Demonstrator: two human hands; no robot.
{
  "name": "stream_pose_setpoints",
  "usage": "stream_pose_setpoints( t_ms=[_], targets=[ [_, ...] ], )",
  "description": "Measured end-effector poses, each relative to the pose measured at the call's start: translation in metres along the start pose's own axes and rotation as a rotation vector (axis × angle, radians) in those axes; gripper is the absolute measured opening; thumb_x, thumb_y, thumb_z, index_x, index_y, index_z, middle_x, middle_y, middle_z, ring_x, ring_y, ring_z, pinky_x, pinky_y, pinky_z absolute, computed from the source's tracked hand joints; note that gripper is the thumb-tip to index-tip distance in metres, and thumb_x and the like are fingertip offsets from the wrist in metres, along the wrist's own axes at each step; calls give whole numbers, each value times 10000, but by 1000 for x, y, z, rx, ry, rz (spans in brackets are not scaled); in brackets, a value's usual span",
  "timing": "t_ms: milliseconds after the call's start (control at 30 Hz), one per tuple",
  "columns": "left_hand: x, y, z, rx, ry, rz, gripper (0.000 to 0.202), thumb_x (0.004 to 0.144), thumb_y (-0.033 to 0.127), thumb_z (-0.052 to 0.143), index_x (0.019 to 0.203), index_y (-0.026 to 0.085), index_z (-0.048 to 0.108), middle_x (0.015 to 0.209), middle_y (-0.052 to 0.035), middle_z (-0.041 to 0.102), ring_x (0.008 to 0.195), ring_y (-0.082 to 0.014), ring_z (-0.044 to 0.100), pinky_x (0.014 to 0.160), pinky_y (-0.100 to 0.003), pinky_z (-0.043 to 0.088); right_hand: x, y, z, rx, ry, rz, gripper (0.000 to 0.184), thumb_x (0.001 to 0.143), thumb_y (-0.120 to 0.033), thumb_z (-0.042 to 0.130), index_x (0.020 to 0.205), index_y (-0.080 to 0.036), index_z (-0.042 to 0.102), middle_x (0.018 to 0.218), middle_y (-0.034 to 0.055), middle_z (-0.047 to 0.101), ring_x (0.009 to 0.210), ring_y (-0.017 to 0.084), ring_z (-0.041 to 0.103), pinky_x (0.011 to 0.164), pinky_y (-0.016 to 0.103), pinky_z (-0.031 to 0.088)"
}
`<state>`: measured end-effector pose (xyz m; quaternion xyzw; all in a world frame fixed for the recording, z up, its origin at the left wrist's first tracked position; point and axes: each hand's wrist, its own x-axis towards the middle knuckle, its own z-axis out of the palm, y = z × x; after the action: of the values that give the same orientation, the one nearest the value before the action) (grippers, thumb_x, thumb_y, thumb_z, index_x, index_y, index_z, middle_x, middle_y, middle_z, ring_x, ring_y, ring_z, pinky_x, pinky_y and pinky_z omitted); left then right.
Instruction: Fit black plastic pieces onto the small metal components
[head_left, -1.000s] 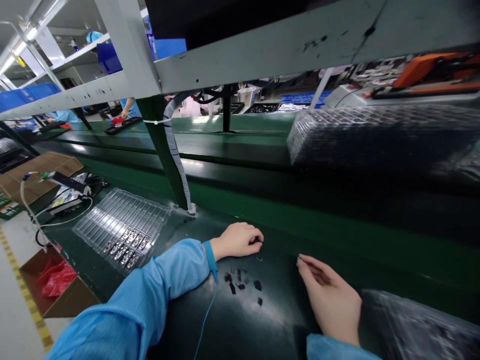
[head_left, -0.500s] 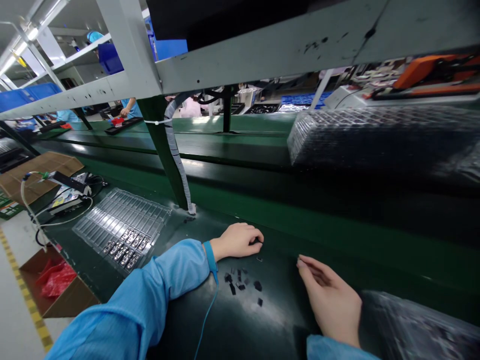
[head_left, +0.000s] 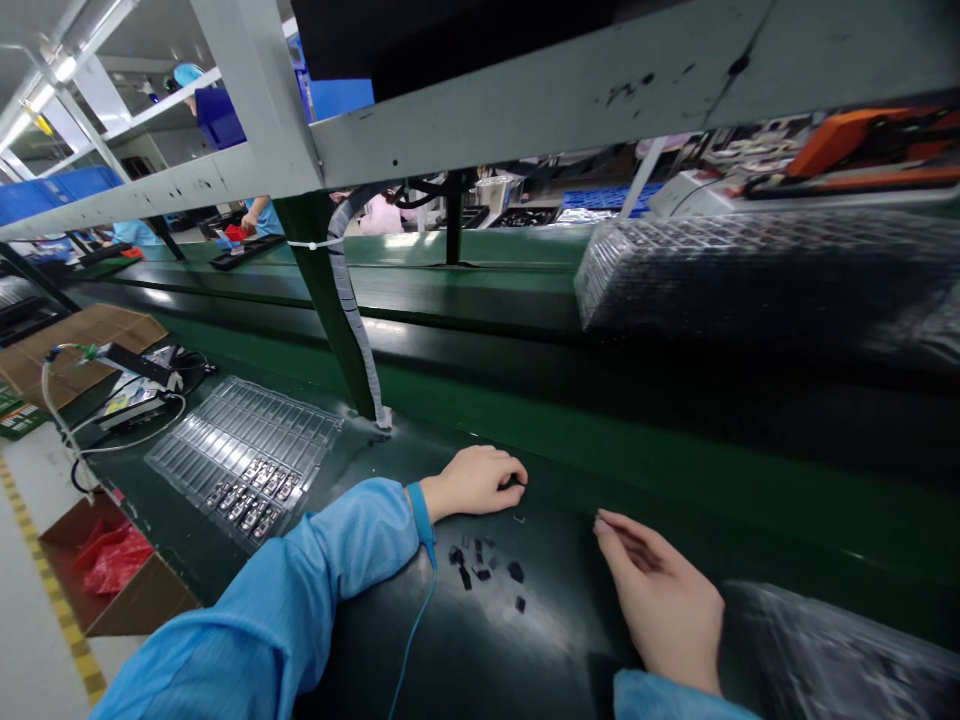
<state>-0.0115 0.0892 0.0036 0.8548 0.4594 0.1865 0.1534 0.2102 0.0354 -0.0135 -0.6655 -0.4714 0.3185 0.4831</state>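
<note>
on my feed, the left hand (head_left: 476,480) curls and the right hand (head_left: 664,600) pinches narrow; i can't tell if either holds anything. black scraps (head_left: 481,574) lie at the left hand's six o'clock, the tray (head_left: 251,415) at nine.

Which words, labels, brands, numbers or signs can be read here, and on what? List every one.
No text is readable.
Green carton, left edge: pale printing, too small and blurred to read.
Yellow-and-white patch among the cabled equipment: possibly print, too blurred to tell.
Gray shelf beam: dark marks that look like smudges, not letters.
Black pieces on the bench: no lettering can be made out.
</note>
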Motion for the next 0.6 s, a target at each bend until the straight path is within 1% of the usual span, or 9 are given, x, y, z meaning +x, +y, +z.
stream_pose_setpoints(
  t_ms=[200,367,600],
  targets=[
    [0,-1,1,8,17,16,130,865,270,612,960,205,674,808,8,658,808,-154,599,770,-271,436,0,1,0,4,5,-18,456,677,-530,692,950,-173,765,883,98,757,838,287,715,896,439,551],
    [0,-1,1,10,7,16,131,872,269,607,966,205,670,820,5,660,814,-153,600,791,-278,441,1,4,0,4,1,-27,464,675,-537,697,958,-176,767,880,97,758,836,291,715,899,451,550],
    [0,0,0,9,-15,-7,142,878,274,603,981,209,674,829,-2,663,837,-160,608,802,-278,445,1,6,0,-4,10,-59,439,697,-523,697,954,-175,766,868,92,763,811,274,722,845,410,574]
  ],
)
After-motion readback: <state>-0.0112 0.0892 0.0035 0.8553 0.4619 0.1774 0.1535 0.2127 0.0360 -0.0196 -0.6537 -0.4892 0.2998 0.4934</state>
